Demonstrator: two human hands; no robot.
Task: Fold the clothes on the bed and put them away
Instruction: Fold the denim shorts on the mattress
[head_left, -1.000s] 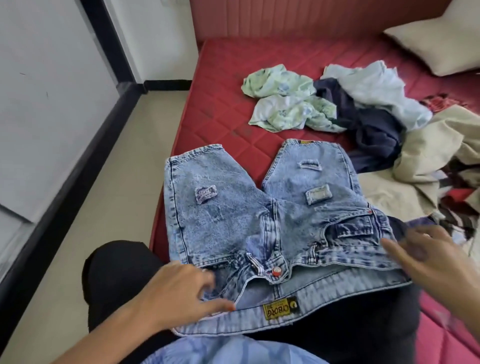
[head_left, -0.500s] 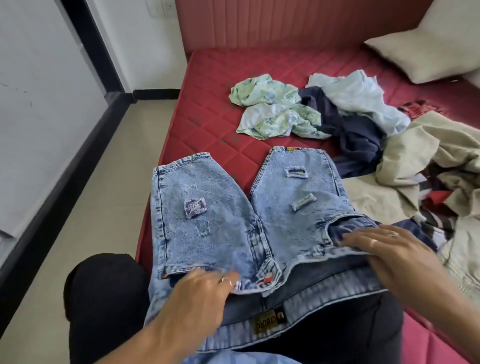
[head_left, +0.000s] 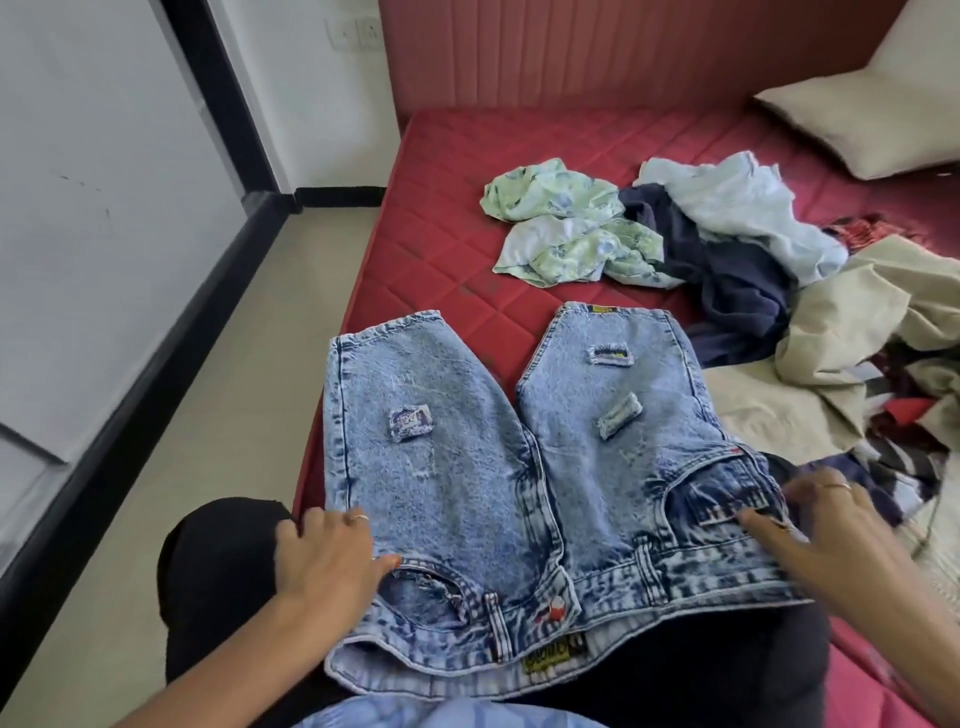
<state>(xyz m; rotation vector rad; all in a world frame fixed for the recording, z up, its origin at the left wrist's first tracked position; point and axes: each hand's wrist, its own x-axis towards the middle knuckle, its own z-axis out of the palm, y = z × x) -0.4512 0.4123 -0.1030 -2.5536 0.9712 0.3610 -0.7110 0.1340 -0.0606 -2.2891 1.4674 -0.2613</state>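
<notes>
Light-blue denim shorts (head_left: 467, 457) with patches lie spread front-up across my lap and the near edge of the red mattress (head_left: 436, 260), both legs pointing away. My left hand (head_left: 332, 561) rests flat on the left hip by the pocket, fingers spread. My right hand (head_left: 831, 525) lies on the right pocket near the waistband, fingers stretched out. The waistband with a red button (head_left: 555, 609) sits near my body.
A heap of unfolded clothes lies at the right: a green floral garment (head_left: 561, 228), a dark navy one (head_left: 737, 280), a pale blue one (head_left: 737, 208) and beige cloth (head_left: 852, 322). A pillow (head_left: 872, 114) is at the far right. Floor (head_left: 208, 415) and wall are left of the bed.
Both hands slid outward along the waistband, flattening the shorts. The left hand went to the left hip, the right hand to the right pocket. The fly now lies closed and smooth.
</notes>
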